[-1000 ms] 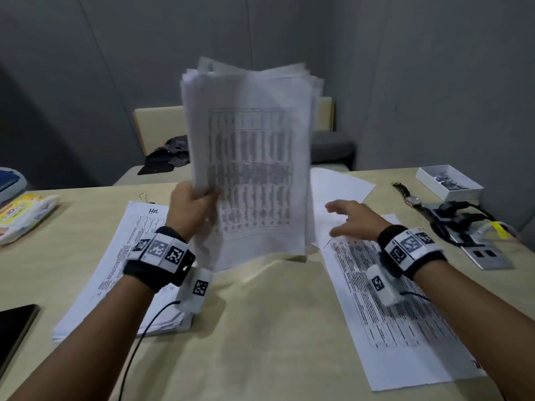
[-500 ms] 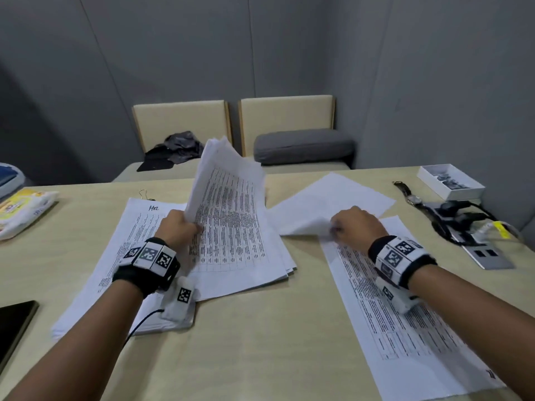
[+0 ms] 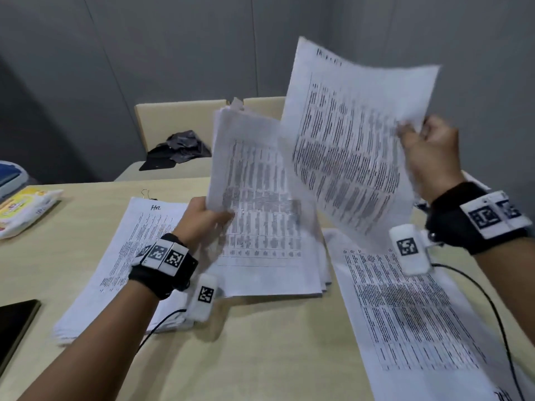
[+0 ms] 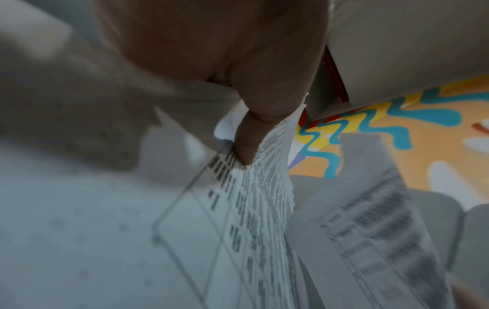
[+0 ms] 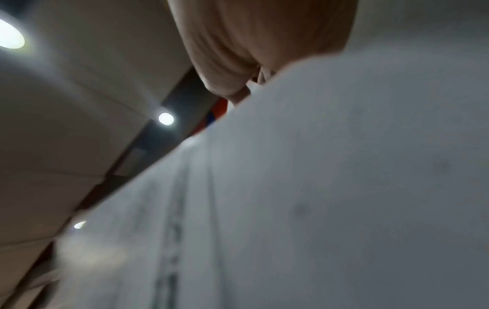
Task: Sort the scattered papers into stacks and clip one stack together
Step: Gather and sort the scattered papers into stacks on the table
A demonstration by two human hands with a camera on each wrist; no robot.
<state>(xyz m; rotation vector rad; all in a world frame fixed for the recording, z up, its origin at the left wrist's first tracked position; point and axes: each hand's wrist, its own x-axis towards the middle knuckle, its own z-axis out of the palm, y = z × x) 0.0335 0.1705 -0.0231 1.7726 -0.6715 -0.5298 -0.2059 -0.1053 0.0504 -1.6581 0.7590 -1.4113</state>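
— Sorting goes on: the left hand (image 3: 202, 218) grips the bundle of papers (image 3: 260, 215) by its edge, its lower end on the table (image 3: 260, 357)

— And the right hand (image 3: 428, 151) pinches a single sheet (image 3: 356, 134) aloft; I'd read its heading, then lay it squarely on the matching stack (image 3: 405, 314)

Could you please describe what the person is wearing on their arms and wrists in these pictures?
Both forearms are bare, with no sleeves. Each wrist carries a black band, the left wrist band and the right wrist band, each topped with white blocks printed with black square code markers. A small white camera unit bearing another marker hangs under each wrist, and a thin black cable trails from it. Neither hand wears a glove.
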